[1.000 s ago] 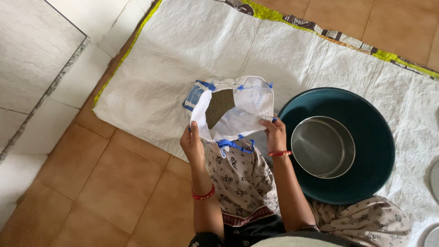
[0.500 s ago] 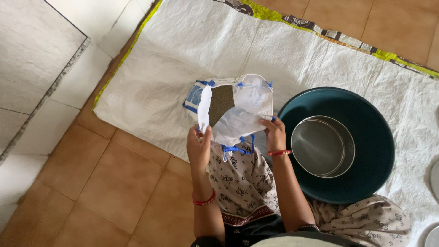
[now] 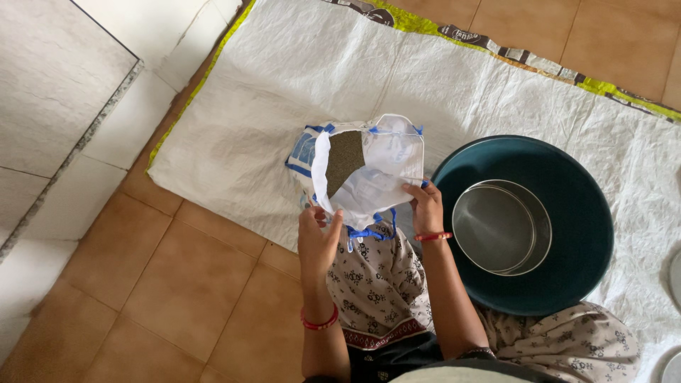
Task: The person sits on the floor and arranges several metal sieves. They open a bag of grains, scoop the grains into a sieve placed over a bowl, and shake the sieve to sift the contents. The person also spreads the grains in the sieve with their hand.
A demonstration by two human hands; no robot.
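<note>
A white woven sack [image 3: 376, 167] with blue trim stands open on the white mat in front of my knees. Dark fine grain [image 3: 344, 159] shows inside it. My right hand [image 3: 425, 206] grips the sack's near right rim. My left hand [image 3: 317, 237] pinches the near left edge of the mouth, close to the blue tie strings [image 3: 365, 232]. Both wrists wear red bangles.
A large dark teal basin [image 3: 582, 213] sits on the mat to my right with a round steel sieve [image 3: 501, 227] inside it. The white mat [image 3: 284, 85] has a yellow-green border. Brown floor tiles lie to the left, with a pale stone step [image 3: 57, 92] beyond.
My left hand has slid right and down along the sack's rim, narrowing the mouth. The right hand has kept its grip in place.
</note>
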